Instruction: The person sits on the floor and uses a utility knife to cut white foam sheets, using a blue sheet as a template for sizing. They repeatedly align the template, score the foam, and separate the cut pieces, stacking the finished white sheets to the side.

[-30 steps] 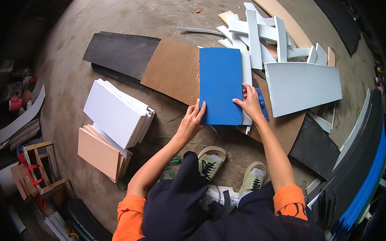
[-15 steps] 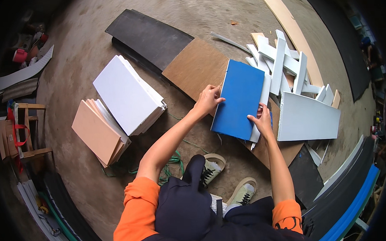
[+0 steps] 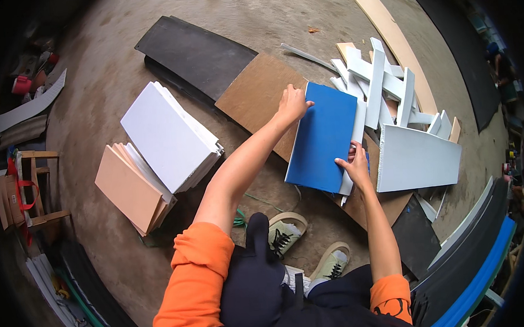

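A blue rectangular foam-like board point(image 3: 322, 140) lies tilted over a brown board point(image 3: 263, 88), with white sheet material showing beneath its right edge. My left hand point(image 3: 295, 105) is closed at the blue board's upper left edge, thumb reaching onto its face; what the curled fingers pinch there is partly hidden. Lower down on the opposite side, my right hand point(image 3: 355, 164) grips the right edge, thumb on top. Just right of that hand is a pale grey-white panel point(image 3: 419, 158).
White offcut strips point(image 3: 381, 88) pile up beyond the blue board. At left stand stacks of white sheets point(image 3: 167, 135) and peach sheets point(image 3: 126, 184). A long black sheet point(image 3: 196, 55) lies far left of centre. Green cord point(image 3: 240, 218) is by my shoes. A wooden stool point(image 3: 41, 188) stands far left.
My left hand has slid up along the blue board's left edge, away from me, to near its top corner. My right hand keeps its place on the right edge.
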The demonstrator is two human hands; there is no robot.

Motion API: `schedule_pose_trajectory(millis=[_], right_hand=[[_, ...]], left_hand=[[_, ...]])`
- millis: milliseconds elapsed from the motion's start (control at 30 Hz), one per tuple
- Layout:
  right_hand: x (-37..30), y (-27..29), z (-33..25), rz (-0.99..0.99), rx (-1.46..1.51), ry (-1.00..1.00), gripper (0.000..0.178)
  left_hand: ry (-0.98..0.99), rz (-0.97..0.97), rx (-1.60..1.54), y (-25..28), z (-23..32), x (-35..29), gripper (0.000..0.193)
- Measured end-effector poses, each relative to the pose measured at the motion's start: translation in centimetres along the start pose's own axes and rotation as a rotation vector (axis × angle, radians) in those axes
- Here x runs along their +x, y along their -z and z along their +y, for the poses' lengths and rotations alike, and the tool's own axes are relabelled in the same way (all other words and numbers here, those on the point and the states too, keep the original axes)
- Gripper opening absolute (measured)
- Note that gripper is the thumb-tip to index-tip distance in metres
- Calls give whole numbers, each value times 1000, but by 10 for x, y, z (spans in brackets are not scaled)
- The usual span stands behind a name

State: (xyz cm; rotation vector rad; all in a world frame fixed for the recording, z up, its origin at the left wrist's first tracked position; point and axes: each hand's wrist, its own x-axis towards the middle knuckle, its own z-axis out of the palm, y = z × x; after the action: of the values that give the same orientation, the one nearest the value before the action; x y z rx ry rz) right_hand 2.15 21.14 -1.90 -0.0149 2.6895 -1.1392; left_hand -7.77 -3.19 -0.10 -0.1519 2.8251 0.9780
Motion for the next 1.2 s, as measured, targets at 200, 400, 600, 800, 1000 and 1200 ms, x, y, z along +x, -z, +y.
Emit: schedule_pose_trajectory(millis=[200,400,600,800,1000,1200], right_hand=[[1,7,6,-13,5,-43,70],[6,14,1,-62,33,-79,67],[7,12,-11,-87,71,-84,68],[9,15,-10,-101,42,-106,70],[11,15,-7,-90,24,-114,71],[11,11,-1,-53,39,-68,72]], left_hand=[[66,-2,16,-15,26,-1,36],[-68,20,-42,-26,9,11,52],[32,-314,76,-7,-3,47,86],[-261,-386,529,7,28,63,83],[-334,-309,560,9,33,51,71],[-675,48,295,-30,-15,-80,68]])
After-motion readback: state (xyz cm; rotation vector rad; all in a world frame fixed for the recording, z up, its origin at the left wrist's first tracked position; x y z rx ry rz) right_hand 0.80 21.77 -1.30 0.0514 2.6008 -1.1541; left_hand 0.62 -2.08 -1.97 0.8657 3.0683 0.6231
